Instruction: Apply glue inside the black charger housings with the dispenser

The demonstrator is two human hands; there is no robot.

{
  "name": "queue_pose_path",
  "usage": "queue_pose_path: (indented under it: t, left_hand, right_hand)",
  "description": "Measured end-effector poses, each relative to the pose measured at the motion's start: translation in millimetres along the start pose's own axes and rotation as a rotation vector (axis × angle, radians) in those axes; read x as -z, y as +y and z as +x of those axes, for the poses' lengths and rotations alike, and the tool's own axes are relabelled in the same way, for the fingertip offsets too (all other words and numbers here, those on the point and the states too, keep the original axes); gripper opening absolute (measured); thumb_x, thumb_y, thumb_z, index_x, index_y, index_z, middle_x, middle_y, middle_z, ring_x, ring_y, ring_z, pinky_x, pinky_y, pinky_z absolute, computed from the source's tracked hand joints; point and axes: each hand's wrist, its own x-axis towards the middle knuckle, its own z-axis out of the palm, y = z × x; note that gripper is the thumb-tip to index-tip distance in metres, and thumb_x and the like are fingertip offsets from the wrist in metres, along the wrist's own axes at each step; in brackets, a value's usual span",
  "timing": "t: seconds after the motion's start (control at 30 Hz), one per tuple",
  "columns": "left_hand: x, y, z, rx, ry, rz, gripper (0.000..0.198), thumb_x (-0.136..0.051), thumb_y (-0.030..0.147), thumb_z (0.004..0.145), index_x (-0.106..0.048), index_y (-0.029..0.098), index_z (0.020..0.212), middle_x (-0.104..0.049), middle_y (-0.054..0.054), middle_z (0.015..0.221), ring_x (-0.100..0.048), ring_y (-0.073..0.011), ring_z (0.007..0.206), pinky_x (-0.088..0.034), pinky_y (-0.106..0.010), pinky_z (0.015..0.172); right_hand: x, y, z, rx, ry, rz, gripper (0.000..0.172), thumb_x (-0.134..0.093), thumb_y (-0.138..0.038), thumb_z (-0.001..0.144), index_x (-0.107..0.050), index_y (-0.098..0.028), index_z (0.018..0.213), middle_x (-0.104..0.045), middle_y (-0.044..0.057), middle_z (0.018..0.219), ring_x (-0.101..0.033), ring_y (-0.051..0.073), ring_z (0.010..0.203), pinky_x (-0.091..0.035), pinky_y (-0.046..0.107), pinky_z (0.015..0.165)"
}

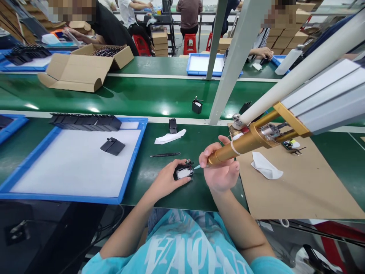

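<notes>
My left hand (pixel 168 180) grips a small black plug adapter housing (pixel 184 173) on the green bench, its white inside facing up. Around the front of a gold glue dispenser (pixel 236 150) my right hand (pixel 221 167) is closed. The dispenser's pale blue nozzle (pixel 197 167) points at the right edge of the housing; whether it touches, I cannot tell. Black tweezers (pixel 165 155) lie just beyond my left hand. Behind them a white wipe (pixel 170 137) rests beside another black housing (pixel 172 126).
To the left stands a blue-rimmed tray (pixel 122 190) with a row of black housings (pixel 85 122) and a loose one (pixel 112 146). Brown cardboard (pixel 296 194) covers the right side, with a crumpled wipe (pixel 266 166). A metal post (pixel 238 61) rises ahead. One adapter (pixel 197 105) sits on the green conveyor.
</notes>
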Motion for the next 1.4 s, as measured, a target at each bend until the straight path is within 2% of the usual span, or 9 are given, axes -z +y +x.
queue_pose_path:
  t: [0.17,0.27,0.43,0.57,0.67,0.93,1.1,1.3,1.4]
  left_hand:
    - [0.1,0.3,21.8,0.003,-0.065,-0.306,0.045,-0.039,0.049,0.097,-0.058,0.023,0.127,-0.064,-0.005,0.129,-0.055,-0.0228,0.123,-0.040,-0.037,0.106]
    - [-5.4,2.5,29.6,-0.035,-0.064,-0.335,0.042,-0.041,0.048,0.096,-0.065,0.021,0.117,-0.070,-0.004,0.117,-0.063,-0.0218,0.112,-0.046,-0.034,0.099]
    - [-9.1,3.5,16.7,-0.203,0.148,-0.039,0.025,-0.056,0.038,0.091,-0.069,0.023,0.106,-0.075,-0.002,0.100,-0.069,-0.0176,0.089,-0.052,-0.029,0.084]
    - [-15.7,0.1,5.5,-0.445,0.259,0.179,0.019,-0.058,0.029,0.090,-0.067,0.022,0.105,-0.074,-0.003,0.102,-0.070,-0.0165,0.091,-0.053,-0.028,0.083]
    - [-21.8,-3.0,4.3,-0.502,0.328,0.246,0.013,-0.057,0.023,0.089,-0.066,0.020,0.098,-0.073,-0.005,0.103,-0.069,-0.0164,0.093,-0.054,-0.027,0.081]
    - [-20.6,0.6,2.7,-0.344,0.213,0.164,0.019,-0.054,0.028,0.093,-0.062,0.022,0.109,-0.072,-0.003,0.107,-0.068,-0.0159,0.097,-0.053,-0.029,0.087]
    - [-23.1,3.1,-0.1,-0.384,0.202,0.313,0.025,-0.044,0.026,0.098,-0.061,0.023,0.116,-0.069,-0.004,0.114,-0.065,-0.0168,0.102,-0.050,-0.031,0.090]
    - [-24.5,9.2,2.7,-0.273,0.072,0.732,0.035,-0.054,0.041,0.092,-0.057,0.021,0.122,-0.066,-0.006,0.093,-0.062,-0.0233,0.083,-0.047,-0.030,0.062]
    - [-25.6,11.5,3.5,-0.261,0.058,0.765,0.032,-0.054,0.035,0.093,-0.056,0.021,0.122,-0.063,-0.006,0.090,-0.061,-0.0221,0.081,-0.045,-0.029,0.061]
  right_hand:
    - [0.2,0.7,1.0,0.001,0.030,-0.036,0.045,-0.050,-0.061,0.080,-0.054,-0.026,0.109,-0.059,-0.002,0.075,-0.050,0.011,0.045,-0.041,0.029,0.045]
    - [1.1,0.7,1.9,0.005,0.027,-0.022,0.046,-0.051,-0.059,0.080,-0.055,-0.025,0.111,-0.059,-0.001,0.074,-0.051,0.011,0.046,-0.041,0.029,0.045]
    - [2.4,-0.6,3.2,-0.009,0.056,-0.018,0.045,-0.051,-0.060,0.080,-0.055,-0.026,0.109,-0.059,-0.001,0.075,-0.051,0.011,0.046,-0.040,0.028,0.045]
    - [1.7,-1.7,4.2,-0.021,0.083,-0.040,0.048,-0.051,-0.061,0.079,-0.053,-0.027,0.112,-0.058,-0.002,0.074,-0.051,0.011,0.046,-0.040,0.028,0.045]
    - [1.8,-1.7,4.3,-0.026,0.086,-0.053,0.051,-0.051,-0.062,0.078,-0.051,-0.027,0.115,-0.058,-0.002,0.073,-0.050,0.011,0.046,-0.040,0.028,0.044]
    - [4.3,0.0,3.3,-0.001,0.027,0.014,0.042,-0.050,-0.055,0.083,-0.052,-0.025,0.113,-0.060,-0.001,0.077,-0.053,0.011,0.049,-0.041,0.027,0.046]
    - [3.6,-0.5,4.6,-0.017,0.057,-0.018,0.044,-0.051,-0.057,0.081,-0.051,-0.026,0.112,-0.060,-0.001,0.075,-0.052,0.011,0.048,-0.040,0.027,0.047]
    - [3.6,-1.2,5.4,-0.015,0.067,-0.021,0.045,-0.051,-0.059,0.080,-0.053,-0.026,0.111,-0.060,-0.002,0.074,-0.051,0.011,0.047,-0.040,0.028,0.046]
    - [3.7,-1.3,5.7,-0.025,0.081,-0.039,0.047,-0.051,-0.060,0.079,-0.052,-0.026,0.112,-0.059,-0.002,0.074,-0.051,0.012,0.047,-0.040,0.028,0.046]
